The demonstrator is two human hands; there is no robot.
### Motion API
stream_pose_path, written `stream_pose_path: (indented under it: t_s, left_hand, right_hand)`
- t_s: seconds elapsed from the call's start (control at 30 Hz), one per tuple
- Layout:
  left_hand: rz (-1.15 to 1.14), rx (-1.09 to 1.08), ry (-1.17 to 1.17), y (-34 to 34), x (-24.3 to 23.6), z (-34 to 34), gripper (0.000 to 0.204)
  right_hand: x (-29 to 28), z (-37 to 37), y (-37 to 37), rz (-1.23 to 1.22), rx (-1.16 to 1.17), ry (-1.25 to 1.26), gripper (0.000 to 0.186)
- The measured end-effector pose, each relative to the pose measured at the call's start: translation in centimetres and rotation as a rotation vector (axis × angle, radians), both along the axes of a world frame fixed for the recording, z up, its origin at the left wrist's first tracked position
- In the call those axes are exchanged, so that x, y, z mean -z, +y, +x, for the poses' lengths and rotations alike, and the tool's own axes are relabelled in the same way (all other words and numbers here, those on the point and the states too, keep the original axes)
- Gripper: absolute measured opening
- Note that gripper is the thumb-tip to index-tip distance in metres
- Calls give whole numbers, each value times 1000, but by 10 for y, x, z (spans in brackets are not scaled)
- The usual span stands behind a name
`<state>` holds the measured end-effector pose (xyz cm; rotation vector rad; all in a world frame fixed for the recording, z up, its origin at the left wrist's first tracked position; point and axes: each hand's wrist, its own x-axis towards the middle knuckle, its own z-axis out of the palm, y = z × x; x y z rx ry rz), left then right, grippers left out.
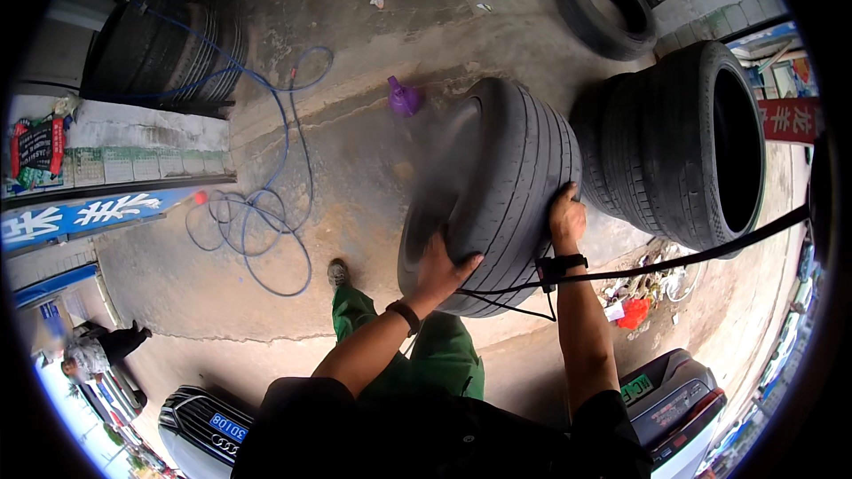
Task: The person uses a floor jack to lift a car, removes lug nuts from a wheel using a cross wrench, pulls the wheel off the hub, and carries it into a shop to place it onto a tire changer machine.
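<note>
In front of me a worn black tyre [530, 179] stands tilted, its grooved tread facing right and its sidewall to the left. My left hand [441, 271] grips its near left edge, thumb spread over the tread and fingertips partly hidden. Against the right side of the tread presses my right hand [568, 220], its fingers bent over the rubber. A dark band [405, 317] circles my left wrist. On my right wrist sits a black strap with a small device [559, 268], and a black cable [674, 262] crosses in front of it.
Several stacked tyres [661, 151] lie close on the right, with another tyre [608, 13] behind. A purple funnel-like object [403, 98] and a tangled blue hose [286, 133] are on the floor. Litter [652, 288] lies nearby at right. Two cars [200, 430] stand behind me; a person [93, 355] is at far left.
</note>
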<state>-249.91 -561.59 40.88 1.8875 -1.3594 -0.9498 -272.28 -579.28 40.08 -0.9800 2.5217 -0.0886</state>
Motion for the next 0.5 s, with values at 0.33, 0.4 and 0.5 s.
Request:
stream_pose_path:
  t_s: [0.33,0.4,0.5]
  left_hand:
    - [99,-282,-20,-156,2,85,77]
    - [142,-291,24,-198,-13,92,82]
    - [234,-231,99,-252,-12,93,83]
  right_hand:
    - [18,42,36,-445,-362,-801,90]
    - [17,81,86,-497,-279,-711,95]
    - [29,90,40,-629,-187,-513,88]
